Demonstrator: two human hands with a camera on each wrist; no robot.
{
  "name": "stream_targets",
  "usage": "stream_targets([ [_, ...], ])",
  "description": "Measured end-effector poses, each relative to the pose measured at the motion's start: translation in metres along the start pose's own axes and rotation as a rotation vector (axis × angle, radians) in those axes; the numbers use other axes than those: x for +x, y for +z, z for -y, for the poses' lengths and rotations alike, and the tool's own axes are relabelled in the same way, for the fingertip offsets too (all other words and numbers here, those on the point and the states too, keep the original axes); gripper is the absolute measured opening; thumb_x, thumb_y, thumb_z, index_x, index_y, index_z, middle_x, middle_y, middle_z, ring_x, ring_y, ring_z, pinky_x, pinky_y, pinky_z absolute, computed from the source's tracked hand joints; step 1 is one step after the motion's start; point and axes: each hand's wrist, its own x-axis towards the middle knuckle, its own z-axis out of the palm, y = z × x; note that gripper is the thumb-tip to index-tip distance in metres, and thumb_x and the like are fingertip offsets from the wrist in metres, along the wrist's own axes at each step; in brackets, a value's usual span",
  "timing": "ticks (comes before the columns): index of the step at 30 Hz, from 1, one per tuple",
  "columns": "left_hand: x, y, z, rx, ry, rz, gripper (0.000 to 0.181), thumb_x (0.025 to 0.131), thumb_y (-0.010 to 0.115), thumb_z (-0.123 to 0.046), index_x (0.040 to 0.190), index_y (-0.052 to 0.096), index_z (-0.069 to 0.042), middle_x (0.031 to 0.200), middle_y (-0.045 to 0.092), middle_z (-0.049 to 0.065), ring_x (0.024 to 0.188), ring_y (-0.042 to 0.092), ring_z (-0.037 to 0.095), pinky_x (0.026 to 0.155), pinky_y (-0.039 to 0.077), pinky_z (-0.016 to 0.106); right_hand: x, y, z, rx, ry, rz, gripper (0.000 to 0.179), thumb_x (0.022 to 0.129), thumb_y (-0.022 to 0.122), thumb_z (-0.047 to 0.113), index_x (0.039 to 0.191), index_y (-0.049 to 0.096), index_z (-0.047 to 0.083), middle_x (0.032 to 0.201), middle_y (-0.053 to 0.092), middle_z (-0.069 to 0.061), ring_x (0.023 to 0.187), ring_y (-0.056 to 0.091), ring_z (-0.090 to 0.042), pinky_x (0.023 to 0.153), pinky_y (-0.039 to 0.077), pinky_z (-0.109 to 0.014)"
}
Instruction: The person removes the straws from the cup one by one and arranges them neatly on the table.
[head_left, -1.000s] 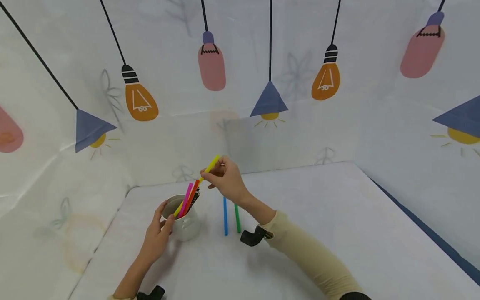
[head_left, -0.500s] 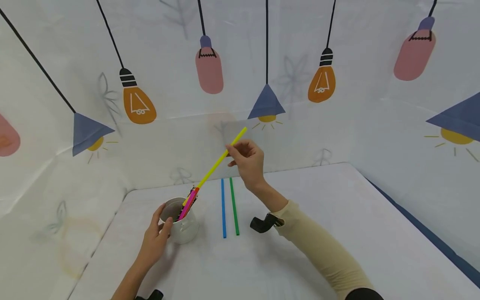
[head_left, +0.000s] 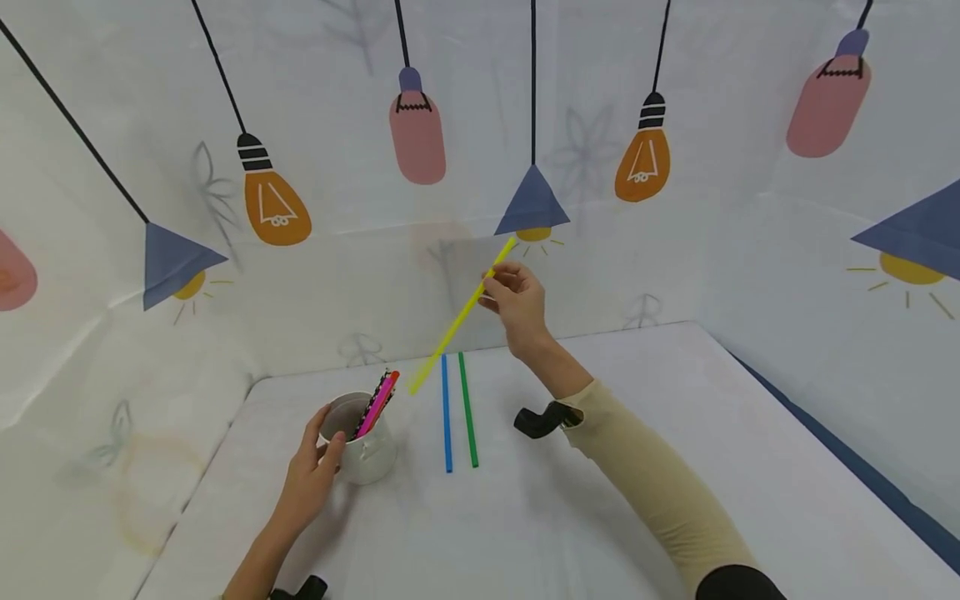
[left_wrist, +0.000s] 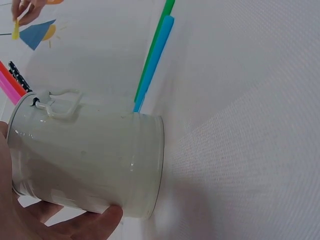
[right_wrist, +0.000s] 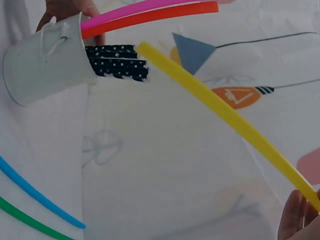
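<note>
Yellow straw (head_left: 461,317), smooth and slender, slants in the air right of the pail (head_left: 373,460), its lower end pointing down towards the pail, its upper part pinched by the right hand (head_left: 519,304). The left hand (head_left: 313,462) curls round the glossy, rounded pail. Pink (right_wrist: 135,11), red (right_wrist: 155,21) and black dotted straws (right_wrist: 117,64) lean from it; blue (head_left: 447,414) and green straws (head_left: 468,410) lie to its right, lengthwise away.

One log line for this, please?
right hand: pinches yellow straw; left hand: holds white bucket; inside: pink straw, red straw, dotted straws; table: blue straw, green straw
</note>
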Motion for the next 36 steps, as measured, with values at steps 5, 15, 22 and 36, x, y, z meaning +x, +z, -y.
stream_targets([
  [5, 0.000, -0.001, -0.001, -0.005, -0.008, 0.006, 0.057, 0.105, 0.042, -0.031, 0.155, 0.018, -0.013, 0.153, 0.026, 0.024, 0.119, 0.049, 0.052, 0.079, 0.056, 0.049, 0.004, -0.011, -0.011, -0.141, 0.080, 0.033, 0.019, 0.094, 0.062, 0.002, 0.113, 0.060, 0.003, 0.107, 0.060, -0.018, 0.086, 0.065, -0.025, 0.079, 0.057, -0.033],
  [15, 0.000, 0.001, 0.002, -0.006, -0.007, 0.002, 0.057, 0.105, 0.042, -0.030, 0.154, 0.018, -0.013, 0.152, 0.028, 0.023, 0.118, 0.049, 0.053, 0.080, 0.055, 0.051, 0.012, -0.047, -0.065, -0.330, 0.262, 0.095, 0.028, 0.093, 0.065, 0.003, 0.121, 0.060, 0.003, 0.101, 0.059, -0.013, 0.084, 0.063, -0.021, 0.084, 0.055, -0.039],
  [22, -0.002, 0.001, 0.004, -0.006, -0.008, -0.008, 0.057, 0.105, 0.042, -0.031, 0.155, 0.018, -0.015, 0.153, 0.027, 0.021, 0.118, 0.050, 0.053, 0.080, 0.055, 0.050, 0.014, -0.064, -0.086, -0.441, 0.328, 0.136, 0.040, 0.092, 0.064, 0.000, 0.130, 0.053, -0.002, 0.111, 0.059, -0.017, 0.088, 0.063, -0.022, 0.083, 0.055, -0.037],
  [36, -0.002, -0.001, 0.001, -0.006, -0.020, -0.011, 0.056, 0.105, 0.043, -0.031, 0.153, 0.020, -0.015, 0.152, 0.029, 0.022, 0.118, 0.049, 0.053, 0.081, 0.055, 0.050, 0.009, -0.079, -0.128, -0.591, 0.389, 0.109, 0.042, 0.087, 0.070, 0.000, 0.128, 0.058, -0.001, 0.111, 0.064, -0.019, 0.086, 0.066, -0.024, 0.074, 0.057, -0.030],
])
